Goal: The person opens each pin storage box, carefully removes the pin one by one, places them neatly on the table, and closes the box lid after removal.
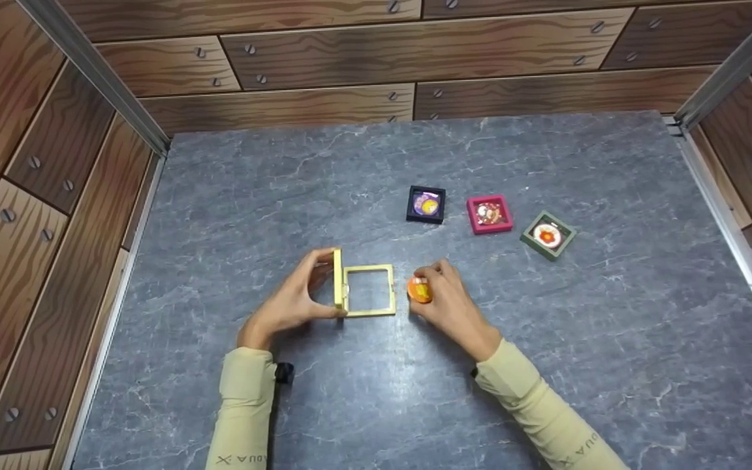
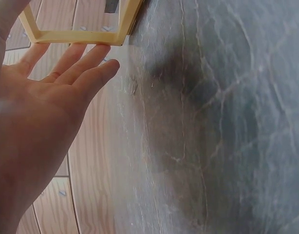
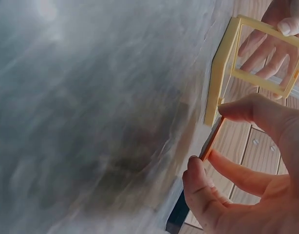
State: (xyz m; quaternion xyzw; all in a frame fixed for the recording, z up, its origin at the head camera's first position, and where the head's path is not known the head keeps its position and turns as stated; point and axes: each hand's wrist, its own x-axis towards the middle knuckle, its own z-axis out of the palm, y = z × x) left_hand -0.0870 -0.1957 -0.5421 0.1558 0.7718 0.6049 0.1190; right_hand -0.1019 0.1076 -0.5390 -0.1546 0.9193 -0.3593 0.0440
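A pale yellow hinged display frame [image 1: 369, 314] with clear windows stands opened on the table, one half flat and the other raised upright. My left hand [image 1: 291, 297] holds the raised half by its edges, thumb at the near side and fingers at the far side. Just right of the frame, my right hand [image 1: 449, 307] pinches a thin round orange disc [image 1: 419, 289] between thumb and fingertips. In the right wrist view the disc [image 3: 213, 138] appears edge-on, close to the frame [image 3: 222, 68]. The picture on the disc is too small to read.
Behind my right hand sit three small square framed pieces: a black one [image 1: 425, 204], a pink one [image 1: 489, 214] and a green one [image 1: 548, 235] turned at an angle. Wood-patterned walls [image 1: 324, 59] enclose the grey marbled table [image 1: 271, 189] at the back and sides.
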